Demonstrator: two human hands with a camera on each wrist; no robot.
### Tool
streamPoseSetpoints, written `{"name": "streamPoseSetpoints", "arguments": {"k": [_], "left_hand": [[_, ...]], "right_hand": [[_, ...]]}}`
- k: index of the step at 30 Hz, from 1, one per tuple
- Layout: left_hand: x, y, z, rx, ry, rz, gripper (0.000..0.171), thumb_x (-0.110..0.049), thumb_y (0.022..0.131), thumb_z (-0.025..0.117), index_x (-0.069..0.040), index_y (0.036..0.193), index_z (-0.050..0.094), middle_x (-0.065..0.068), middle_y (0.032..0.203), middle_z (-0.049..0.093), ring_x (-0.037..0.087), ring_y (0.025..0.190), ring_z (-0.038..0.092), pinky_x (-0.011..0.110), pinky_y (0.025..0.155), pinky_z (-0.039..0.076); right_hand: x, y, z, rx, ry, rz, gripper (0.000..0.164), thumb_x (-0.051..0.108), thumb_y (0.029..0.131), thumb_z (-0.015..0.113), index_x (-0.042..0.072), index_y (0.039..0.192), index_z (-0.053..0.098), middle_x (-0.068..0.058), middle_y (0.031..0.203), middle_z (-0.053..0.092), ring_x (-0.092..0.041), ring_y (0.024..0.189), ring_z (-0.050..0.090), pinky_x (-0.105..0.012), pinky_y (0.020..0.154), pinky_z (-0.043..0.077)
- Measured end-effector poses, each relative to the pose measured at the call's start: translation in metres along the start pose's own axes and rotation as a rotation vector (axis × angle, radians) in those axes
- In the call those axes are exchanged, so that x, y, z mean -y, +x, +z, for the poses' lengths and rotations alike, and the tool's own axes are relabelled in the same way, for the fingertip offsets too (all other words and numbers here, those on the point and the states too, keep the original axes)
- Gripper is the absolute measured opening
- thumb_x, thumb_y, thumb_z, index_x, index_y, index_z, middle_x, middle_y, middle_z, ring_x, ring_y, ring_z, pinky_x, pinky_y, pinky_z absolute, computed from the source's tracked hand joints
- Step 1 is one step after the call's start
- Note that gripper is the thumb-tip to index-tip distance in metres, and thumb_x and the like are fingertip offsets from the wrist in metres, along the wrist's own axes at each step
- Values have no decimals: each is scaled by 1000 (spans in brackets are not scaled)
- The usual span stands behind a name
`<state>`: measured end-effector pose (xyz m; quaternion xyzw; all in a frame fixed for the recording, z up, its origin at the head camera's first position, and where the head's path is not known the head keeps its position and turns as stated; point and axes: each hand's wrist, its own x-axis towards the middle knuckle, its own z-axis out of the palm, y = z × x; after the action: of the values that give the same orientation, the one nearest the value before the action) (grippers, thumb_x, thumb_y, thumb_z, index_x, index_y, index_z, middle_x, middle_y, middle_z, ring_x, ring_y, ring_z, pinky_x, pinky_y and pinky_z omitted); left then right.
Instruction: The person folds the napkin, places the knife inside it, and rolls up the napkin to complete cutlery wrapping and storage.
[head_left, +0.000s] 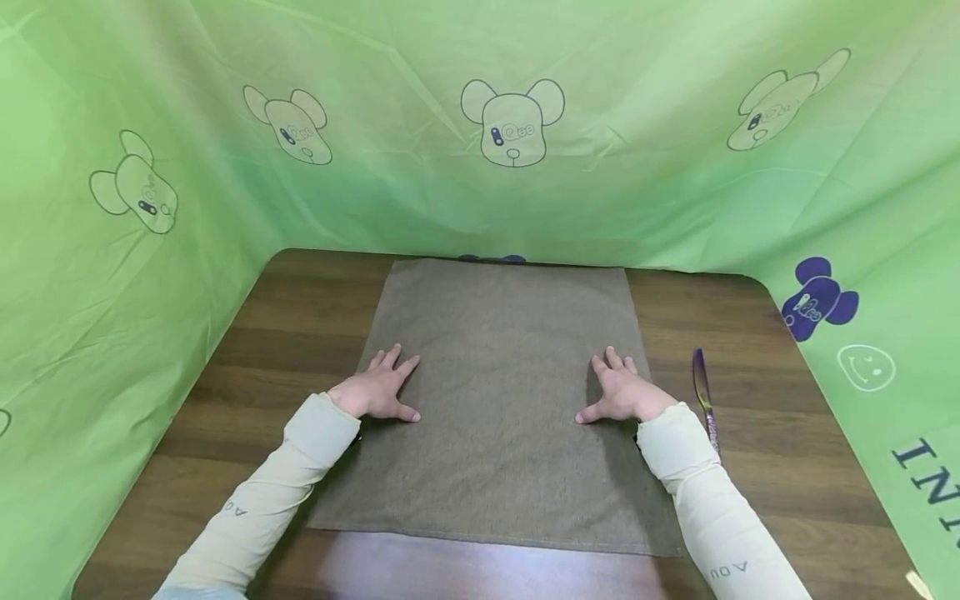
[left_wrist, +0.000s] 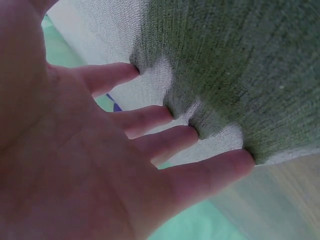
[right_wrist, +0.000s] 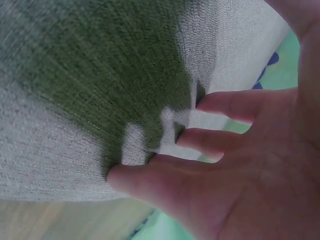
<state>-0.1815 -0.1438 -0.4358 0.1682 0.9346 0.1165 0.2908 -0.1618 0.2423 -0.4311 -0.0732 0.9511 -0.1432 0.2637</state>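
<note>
A grey-brown cloth (head_left: 502, 400) lies spread flat across the wooden table. My left hand (head_left: 378, 390) rests on its left side with the fingers spread, and the left wrist view shows the fingertips (left_wrist: 245, 157) touching the weave. On the opposite side, my right hand (head_left: 618, 393) also has spread fingers touching the cloth near its right edge. In the right wrist view its fingertips (right_wrist: 117, 177) press lightly on the fabric, with the palm raised off it. Neither hand grips anything.
A shiny purple-and-gold table knife (head_left: 702, 387) lies on the wooden table (head_left: 780, 433), just right of the cloth and beside the right sleeve. Green curtains (head_left: 405, 167) printed with bear heads enclose the table at the back and both sides.
</note>
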Motion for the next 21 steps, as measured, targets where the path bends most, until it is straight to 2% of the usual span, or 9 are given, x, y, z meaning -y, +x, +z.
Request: {"name": "streamPoseSetpoints", "arguments": {"k": [13,21], "left_hand": [[1,0,3,-9,-25,-19,96,-43,82,74,-12,155,20,23,161,3,47,147,4,71,108,21],[2,-4,5,-34,-61,1,94,-41,82,74,-10,154,23,24,161,4,48,147,4,70,109,19]], "right_hand": [[-2,0,3,-10,8,-1,108,41,76,79,-14,147,19,-41,152,2,-66,135,4,-70,108,19],[-2,-1,5,-14,5,5,107,42,77,79,-12,148,20,-39,153,3,-62,138,4,-70,107,21]]}}
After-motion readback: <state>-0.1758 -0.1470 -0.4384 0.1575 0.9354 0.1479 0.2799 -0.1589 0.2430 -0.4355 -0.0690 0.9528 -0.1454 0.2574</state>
